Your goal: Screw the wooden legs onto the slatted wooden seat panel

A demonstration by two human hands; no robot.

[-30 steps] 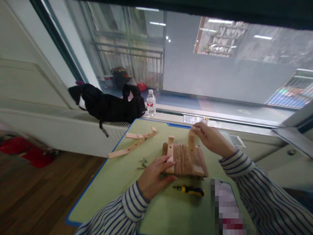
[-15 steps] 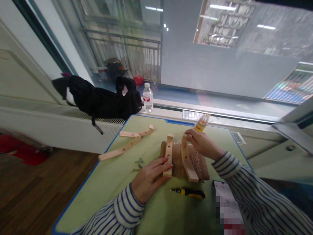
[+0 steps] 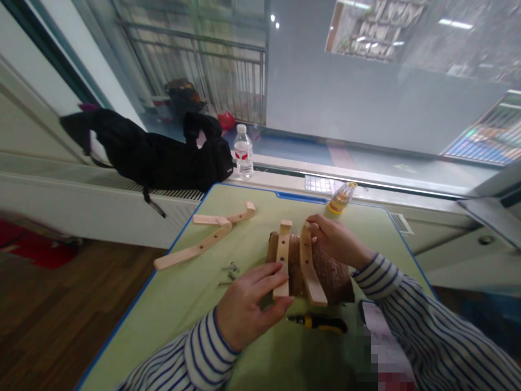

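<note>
A dark slatted wooden panel (image 3: 329, 269) lies on the green table (image 3: 191, 304) with two pale curved wooden strips on top. My left hand (image 3: 248, 304) lies with fingers stretched out on the left strip (image 3: 283, 255). My right hand (image 3: 336, 241) pinches the far end of the right strip (image 3: 311, 269), which lies along the panel close beside the left one. A yellow and black screwdriver (image 3: 319, 323) lies just in front of the panel.
Two more pale curved strips (image 3: 203, 239) and a few screws (image 3: 230, 271) lie at the left of the table. A small yellow bottle (image 3: 340, 200) stands at the far edge. A water bottle (image 3: 243, 152) and a black bag (image 3: 158, 155) rest on the sill.
My right hand has lowered the right strip from upright to flat on the panel and slid it left, close to the other strip. My left hand stays on the left strip.
</note>
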